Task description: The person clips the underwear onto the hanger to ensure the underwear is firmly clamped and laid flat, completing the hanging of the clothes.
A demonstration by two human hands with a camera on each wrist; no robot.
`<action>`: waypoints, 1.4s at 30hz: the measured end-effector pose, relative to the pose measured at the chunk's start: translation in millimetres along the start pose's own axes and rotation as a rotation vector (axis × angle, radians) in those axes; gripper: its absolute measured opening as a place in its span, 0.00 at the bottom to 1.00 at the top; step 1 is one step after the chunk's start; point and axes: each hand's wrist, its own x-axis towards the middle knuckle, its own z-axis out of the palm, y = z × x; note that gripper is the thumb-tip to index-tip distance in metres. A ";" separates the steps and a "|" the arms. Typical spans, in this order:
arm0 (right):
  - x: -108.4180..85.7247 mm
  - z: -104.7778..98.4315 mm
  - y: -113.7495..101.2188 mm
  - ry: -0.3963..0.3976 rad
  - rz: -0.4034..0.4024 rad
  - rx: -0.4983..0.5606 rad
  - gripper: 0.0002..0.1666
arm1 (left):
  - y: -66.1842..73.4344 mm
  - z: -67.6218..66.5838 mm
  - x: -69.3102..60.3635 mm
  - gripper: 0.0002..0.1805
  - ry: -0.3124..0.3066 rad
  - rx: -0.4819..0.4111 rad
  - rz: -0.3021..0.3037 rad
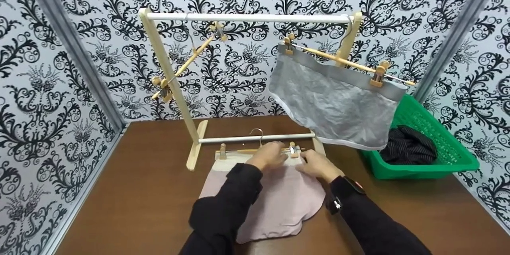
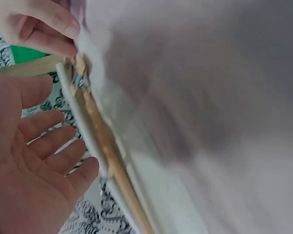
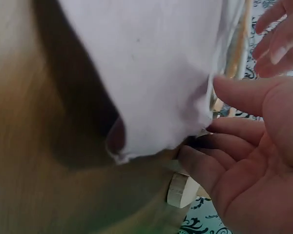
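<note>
Pink underpants (image 1: 279, 203) with a cream waistband lie on the brown table. Along their waistband runs a wooden clip hanger (image 1: 245, 150) with a metal hook. Its left clip (image 1: 222, 152) sits on the waistband's left end, and the right clip (image 1: 293, 150) stands near the other end. My right hand (image 1: 316, 164) pinches the waistband's right corner between thumb and fingers, as the right wrist view (image 3: 263, 141) shows. Above the middle of the hanger is my left hand (image 1: 271, 155); its fingers are spread and hold nothing in the left wrist view (image 2: 39, 151).
A wooden rack (image 1: 251, 17) stands behind. From it hang a bare clip hanger (image 1: 191, 57) at left and grey underpants (image 1: 334, 95) clipped to another hanger at right. A green basket (image 1: 422, 171) with dark striped cloth (image 1: 410, 145) stands on the right. Patterned walls enclose the table (image 1: 131, 191).
</note>
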 end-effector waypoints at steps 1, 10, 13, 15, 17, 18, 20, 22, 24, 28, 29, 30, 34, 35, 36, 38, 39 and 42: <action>-0.3 0.3 -0.4 -0.002 0.008 -0.011 0.05 | 1.4 5.0 2.9 0.22 0.005 0.040 0.009; -2.1 -5.0 1.7 -0.023 -0.072 -0.018 0.15 | 16.0 32.4 22.8 0.14 0.038 0.366 -0.108; -3.2 -6.3 4.9 -0.042 -0.052 0.009 0.25 | 20.4 35.2 25.2 0.17 0.023 0.380 -0.152; -3.4 -5.7 5.5 -0.047 -0.037 0.035 0.29 | 22.2 35.6 25.1 0.18 0.029 0.389 -0.168; -3.5 -4.6 4.6 -0.028 0.002 0.075 0.31 | 22.5 36.6 26.4 0.16 0.045 0.391 -0.181; -3.1 -3.8 4.1 -0.011 0.013 0.087 0.31 | 22.5 36.8 27.7 0.16 0.050 0.388 -0.189; -2.3 -2.0 2.9 0.035 0.026 0.085 0.27 | 21.9 38.3 31.2 0.15 0.055 0.372 -0.205; -0.9 0.8 1.6 0.097 0.050 0.064 0.22 | 20.6 39.7 35.7 0.15 0.067 0.344 -0.226; 0.7 4.2 -0.4 0.161 0.064 0.017 0.18 | 18.8 40.7 40.1 0.16 0.075 0.313 -0.246; 3.3 11.6 -5.2 0.263 0.145 -0.025 0.17 | 16.2 41.4 45.3 0.20 0.093 0.258 -0.268; 3.6 12.7 -6.3 0.279 0.168 -0.028 0.17 | 16.0 41.7 45.9 0.22 0.088 0.250 -0.268; 4.0 13.7 -7.4 0.293 0.193 -0.029 0.17 | 16.1 41.9 46.0 0.23 0.091 0.244 -0.266; 5.5 15.0 -10.5 0.297 0.283 -0.030 0.12 | 15.5 44.5 46.0 0.25 0.099 0.234 -0.265; 5.7 14.9 -10.8 0.293 0.295 -0.030 0.11 | 15.3 45.4 45.9 0.24 0.106 0.230 -0.264; 5.6 14.3 -11.5 0.284 0.304 -0.032 0.11 | 15.3 46.1 45.7 0.23 0.119 0.222 -0.263; 6.1 12.4 -12.7 0.264 0.324 -0.022 0.09 | 15.9 46.8 46.7 0.23 0.126 0.203 -0.263; 6.3 10.9 -13.6 0.253 0.335 -0.011 0.10 | 16.6 46.5 47.3 0.22 0.130 0.190 -0.263; 7.8 5.9 -16.9 0.226 0.377 0.037 0.12 | 19.2 44.7 49.9 0.22 0.147 0.149 -0.259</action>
